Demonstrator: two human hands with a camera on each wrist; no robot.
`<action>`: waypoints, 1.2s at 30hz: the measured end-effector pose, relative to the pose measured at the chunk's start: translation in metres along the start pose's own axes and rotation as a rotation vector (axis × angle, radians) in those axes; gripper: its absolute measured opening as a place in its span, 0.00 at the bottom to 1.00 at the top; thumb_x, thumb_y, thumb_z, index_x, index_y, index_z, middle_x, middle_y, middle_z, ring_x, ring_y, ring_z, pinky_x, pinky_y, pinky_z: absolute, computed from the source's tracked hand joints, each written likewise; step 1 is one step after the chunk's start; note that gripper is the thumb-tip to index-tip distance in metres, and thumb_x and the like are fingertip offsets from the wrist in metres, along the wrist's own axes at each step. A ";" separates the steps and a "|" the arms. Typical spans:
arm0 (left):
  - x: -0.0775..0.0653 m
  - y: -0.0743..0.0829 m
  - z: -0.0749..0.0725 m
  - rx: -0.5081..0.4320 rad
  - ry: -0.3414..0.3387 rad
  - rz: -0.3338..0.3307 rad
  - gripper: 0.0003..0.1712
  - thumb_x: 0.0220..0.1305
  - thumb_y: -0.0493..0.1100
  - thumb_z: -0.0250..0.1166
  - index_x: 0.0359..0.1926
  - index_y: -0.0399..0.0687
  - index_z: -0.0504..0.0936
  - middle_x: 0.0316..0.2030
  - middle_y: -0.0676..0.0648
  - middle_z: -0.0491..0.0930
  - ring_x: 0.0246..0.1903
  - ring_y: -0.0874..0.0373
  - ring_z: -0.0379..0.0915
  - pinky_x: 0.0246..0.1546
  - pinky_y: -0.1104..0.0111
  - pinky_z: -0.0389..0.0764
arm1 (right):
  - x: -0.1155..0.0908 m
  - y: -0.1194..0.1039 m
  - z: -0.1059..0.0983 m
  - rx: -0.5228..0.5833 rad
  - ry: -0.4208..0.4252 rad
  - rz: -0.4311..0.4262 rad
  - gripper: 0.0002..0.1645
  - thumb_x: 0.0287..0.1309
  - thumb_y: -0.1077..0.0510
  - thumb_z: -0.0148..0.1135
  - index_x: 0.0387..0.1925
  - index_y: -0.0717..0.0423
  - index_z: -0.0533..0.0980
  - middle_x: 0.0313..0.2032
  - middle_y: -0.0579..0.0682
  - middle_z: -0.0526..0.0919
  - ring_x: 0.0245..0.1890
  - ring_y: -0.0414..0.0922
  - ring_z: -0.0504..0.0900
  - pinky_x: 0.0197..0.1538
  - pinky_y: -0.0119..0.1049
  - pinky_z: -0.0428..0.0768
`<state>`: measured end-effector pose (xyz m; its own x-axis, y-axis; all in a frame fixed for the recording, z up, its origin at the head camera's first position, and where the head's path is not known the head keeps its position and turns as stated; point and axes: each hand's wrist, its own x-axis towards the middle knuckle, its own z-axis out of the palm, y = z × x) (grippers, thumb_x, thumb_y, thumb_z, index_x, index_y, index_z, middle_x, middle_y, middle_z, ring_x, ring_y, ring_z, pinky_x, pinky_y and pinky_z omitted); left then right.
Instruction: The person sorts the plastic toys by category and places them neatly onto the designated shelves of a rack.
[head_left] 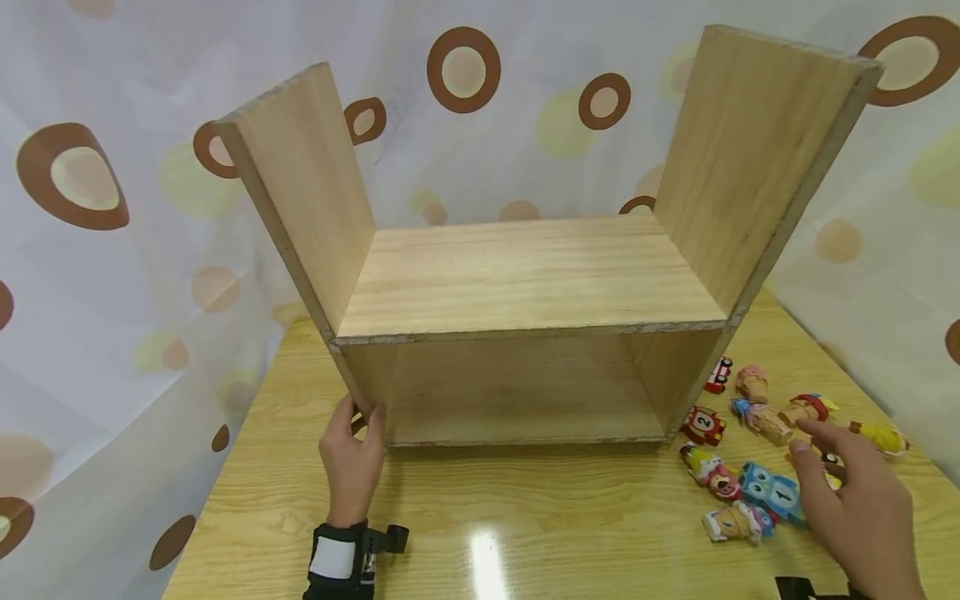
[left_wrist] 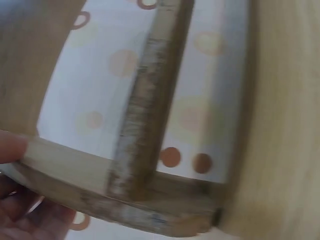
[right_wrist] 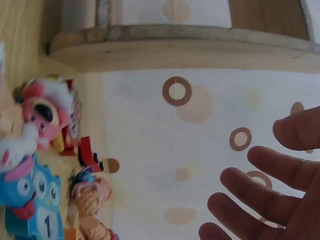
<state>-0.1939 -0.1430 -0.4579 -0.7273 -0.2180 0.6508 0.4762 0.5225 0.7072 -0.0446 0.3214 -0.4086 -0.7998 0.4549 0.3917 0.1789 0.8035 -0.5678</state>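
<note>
A wooden shelf unit (head_left: 536, 279) stands on the table, with two tall side panels, a middle board and a lower opening. My left hand (head_left: 352, 462) grips the lower front edge of its left panel, thumb on the inner side; the left wrist view shows the same thumb (left_wrist: 12, 147) on the board's face. My right hand (head_left: 862, 500) hovers over the toys at the right, fingers apart and holding nothing. Beside it are a blue owl block (head_left: 772, 492) marked 1 and a figure in a cone (head_left: 738, 522). The right wrist view shows its fingers (right_wrist: 260, 192) spread.
More small toys lie right of the shelf: a red car (head_left: 702, 425) marked 2, another red vehicle (head_left: 718, 375), several ice-cream cone figures (head_left: 761, 419) and a yellow toy (head_left: 881, 437). A patterned sheet (head_left: 517, 150) hangs behind the wooden table (head_left: 570, 525).
</note>
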 end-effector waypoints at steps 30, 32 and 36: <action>-0.027 -0.022 0.018 -0.023 0.098 -0.123 0.13 0.64 0.35 0.66 0.50 0.39 0.82 0.46 0.41 0.85 0.44 0.73 0.75 0.42 0.88 0.74 | 0.051 0.108 0.036 -0.316 -0.986 -0.134 0.39 0.59 0.45 0.67 0.57 0.74 0.72 0.51 0.72 0.80 0.49 0.67 0.80 0.47 0.60 0.79; -0.026 -0.021 0.017 -0.027 0.099 -0.131 0.13 0.65 0.36 0.66 0.50 0.40 0.82 0.47 0.42 0.85 0.44 0.75 0.75 0.43 0.89 0.74 | 0.054 0.109 0.038 -0.338 -0.993 -0.125 0.41 0.58 0.44 0.67 0.57 0.76 0.71 0.51 0.73 0.79 0.49 0.68 0.79 0.48 0.61 0.79; -0.021 -0.020 0.017 -0.048 0.103 -0.120 0.14 0.65 0.37 0.66 0.51 0.41 0.83 0.48 0.42 0.86 0.44 0.76 0.75 0.43 0.88 0.74 | 0.056 0.109 0.039 -0.425 -0.968 -0.166 0.41 0.59 0.42 0.66 0.54 0.78 0.73 0.47 0.72 0.81 0.47 0.68 0.80 0.48 0.63 0.77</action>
<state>-0.1968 -0.1350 -0.4901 -0.7272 -0.3610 0.5839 0.4136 0.4484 0.7924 -0.0924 0.4194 -0.4762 -0.9135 -0.0207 -0.4064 0.0615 0.9802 -0.1882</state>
